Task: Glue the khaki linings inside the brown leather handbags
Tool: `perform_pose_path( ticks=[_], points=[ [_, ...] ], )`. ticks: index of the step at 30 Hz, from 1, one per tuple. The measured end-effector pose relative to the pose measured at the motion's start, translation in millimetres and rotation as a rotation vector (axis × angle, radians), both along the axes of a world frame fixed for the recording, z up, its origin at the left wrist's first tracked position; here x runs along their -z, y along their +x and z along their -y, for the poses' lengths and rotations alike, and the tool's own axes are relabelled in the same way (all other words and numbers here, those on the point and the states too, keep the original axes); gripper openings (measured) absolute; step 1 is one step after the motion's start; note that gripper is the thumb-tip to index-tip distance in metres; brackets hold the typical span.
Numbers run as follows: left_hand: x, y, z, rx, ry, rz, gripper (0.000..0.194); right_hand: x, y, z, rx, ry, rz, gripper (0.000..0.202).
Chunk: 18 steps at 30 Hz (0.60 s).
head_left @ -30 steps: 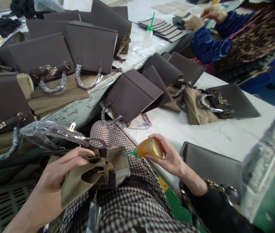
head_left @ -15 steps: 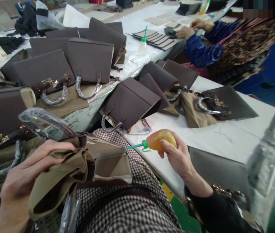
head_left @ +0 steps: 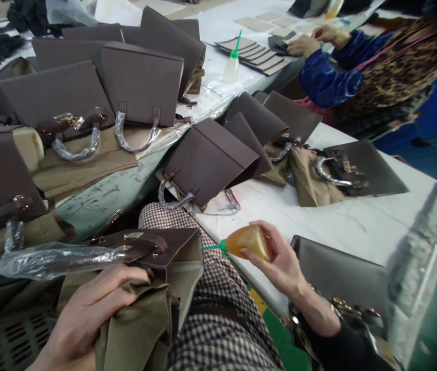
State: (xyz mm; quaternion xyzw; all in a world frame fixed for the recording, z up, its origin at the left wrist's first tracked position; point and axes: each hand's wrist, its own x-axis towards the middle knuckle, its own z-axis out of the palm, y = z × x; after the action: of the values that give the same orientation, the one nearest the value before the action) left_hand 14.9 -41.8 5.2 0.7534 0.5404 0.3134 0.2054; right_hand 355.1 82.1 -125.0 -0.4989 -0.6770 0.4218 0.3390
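Observation:
On my lap lies a dark brown bag (head_left: 174, 242) with a plastic-wrapped handle, its side edge facing right. My left hand (head_left: 94, 312) is closed on the bag and its loose olive lining (head_left: 137, 330), fingertips hidden in the cloth. My right hand (head_left: 280, 257) grips a squeeze bottle (head_left: 247, 241) of amber liquid, held nearly level. The bottle's thin green nozzle points left, and its tip is at the bag's right edge; whether it touches is too small to tell.
Brown bags (head_left: 141, 85) crowd the left table. More bags (head_left: 210, 159) lie on the white table (head_left: 361, 221) at right. A second bottle (head_left: 231, 64) stands farther back. A person in blue sleeves (head_left: 324, 77) works beyond. A plastic crate (head_left: 13, 335) is lower left.
The bag has turned, so its wrapped handle now lies flat toward the left. My left hand has moved right with the lining. The bottle has shifted slightly down and left, its sides more squeezed in.

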Motion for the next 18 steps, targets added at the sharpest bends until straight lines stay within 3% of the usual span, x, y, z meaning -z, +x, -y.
perform_pose_path(
  ticks=[5, 9, 13, 18],
  points=[
    [0.1, 4, 2, -0.009, -0.032, -0.005, 0.010, -1.4, -11, -6, -0.044, 0.156, 0.076, 0.054],
    [4.5, 12, 6, -0.046, -0.037, -0.007, 0.012, -2.5, -11, -8, -0.118, 0.178, 0.101, 0.055],
    [10.3, 17, 13, -0.057, -0.039, 0.003, 0.019, -5.1, -8, -6, -0.170, 0.062, 0.124, 0.052],
    [11.5, 17, 26, -0.069, -0.057, -0.003, 0.021, -9.7, -7, -1, 0.019, -0.250, -0.024, 0.058]
  ],
)
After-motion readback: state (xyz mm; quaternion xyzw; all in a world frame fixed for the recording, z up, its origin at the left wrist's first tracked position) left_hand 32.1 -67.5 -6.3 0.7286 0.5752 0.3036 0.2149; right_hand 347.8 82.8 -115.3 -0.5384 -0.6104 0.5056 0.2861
